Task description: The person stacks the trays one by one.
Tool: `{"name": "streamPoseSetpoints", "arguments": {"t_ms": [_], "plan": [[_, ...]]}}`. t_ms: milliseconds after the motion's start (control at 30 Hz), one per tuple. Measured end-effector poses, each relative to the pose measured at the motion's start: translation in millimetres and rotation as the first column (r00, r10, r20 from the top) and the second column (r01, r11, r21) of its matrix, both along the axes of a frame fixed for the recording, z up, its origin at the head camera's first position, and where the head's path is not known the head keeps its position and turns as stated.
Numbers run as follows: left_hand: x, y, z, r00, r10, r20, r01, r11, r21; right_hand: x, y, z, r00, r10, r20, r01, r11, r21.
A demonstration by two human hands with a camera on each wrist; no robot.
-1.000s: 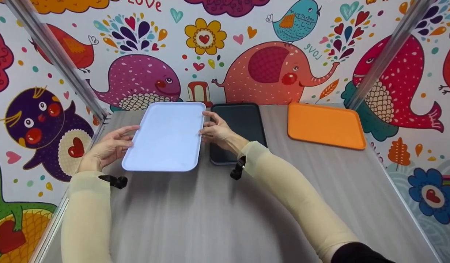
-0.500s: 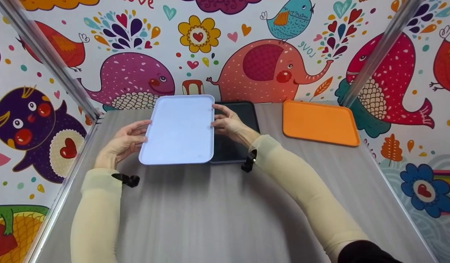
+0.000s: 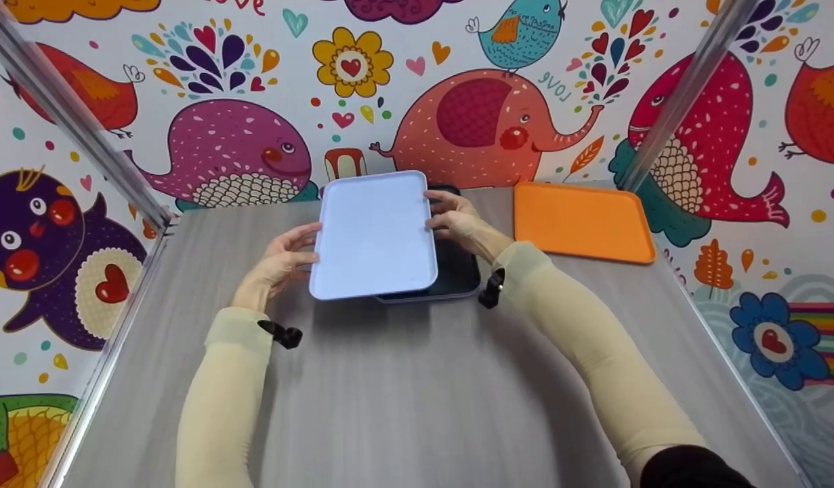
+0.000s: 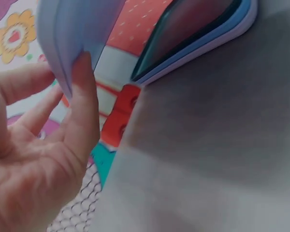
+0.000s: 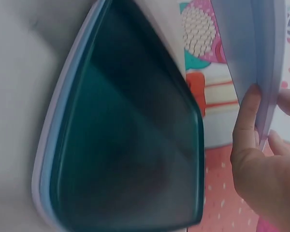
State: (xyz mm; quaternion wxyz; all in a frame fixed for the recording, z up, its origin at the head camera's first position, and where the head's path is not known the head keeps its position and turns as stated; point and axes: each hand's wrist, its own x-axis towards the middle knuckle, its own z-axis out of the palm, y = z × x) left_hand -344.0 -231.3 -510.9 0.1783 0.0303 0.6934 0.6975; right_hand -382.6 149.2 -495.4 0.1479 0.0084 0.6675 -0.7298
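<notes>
A pale lavender tray (image 3: pixel 372 234) is held up between both hands, its near edge tilted down in the head view. My left hand (image 3: pixel 278 268) pinches its left side, thumb on one face and fingers on the other. On the opposite side, my right hand (image 3: pixel 464 224) grips the rim the same way. Below and partly hidden by it is a dark green tray (image 5: pixel 130 140), the top of a stack on the table. A blue rim and a light purple rim show under the dark one in both wrist views. A gap separates the held tray from the stack.
An orange tray (image 3: pixel 582 224) lies at the back right of the grey table (image 3: pixel 389 393). A wall with cartoon animals (image 3: pixel 471 122) stands right behind the table. Metal posts (image 3: pixel 687 95) rise at both back corners.
Both hands have carried the lavender tray to the right, from beside the dark stack to over it. The camera view has shifted slightly. The orange tray and stack stay put.
</notes>
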Motion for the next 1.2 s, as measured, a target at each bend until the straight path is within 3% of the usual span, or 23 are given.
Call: {"name": "streamPoseSetpoints", "arguments": {"t_ms": [300, 533, 800, 1000, 1200], "plan": [[-12.3, 46.9, -10.0, 1.0, 0.019, 0.013, -0.017, 0.994, -0.112, -9.6, 36.5, -14.7, 0.999, -0.039, -0.014, 0.041, 0.99, 0.137], [-18.7, 82.0, -19.9, 0.999, 0.051, -0.001, -0.05, 0.982, -0.183, -13.0, 57.6, -33.7, 0.997, -0.073, -0.039, 0.081, 0.952, 0.295], [-25.8, 109.2, -29.3, 0.998, 0.042, -0.045, -0.053, 0.957, -0.287, -17.6, 64.8, -42.3, 0.99, -0.139, -0.036, 0.143, 0.923, 0.357], [-27.1, 119.0, -27.9, 0.995, 0.051, -0.08, -0.079, 0.912, -0.402, -22.3, 61.1, -48.2, 0.982, -0.186, -0.028, 0.182, 0.902, 0.391], [-26.6, 123.6, -25.1, 0.992, 0.033, -0.124, -0.096, 0.828, -0.552, -26.2, 59.2, -52.5, 0.98, -0.184, -0.069, 0.196, 0.875, 0.443]]}}
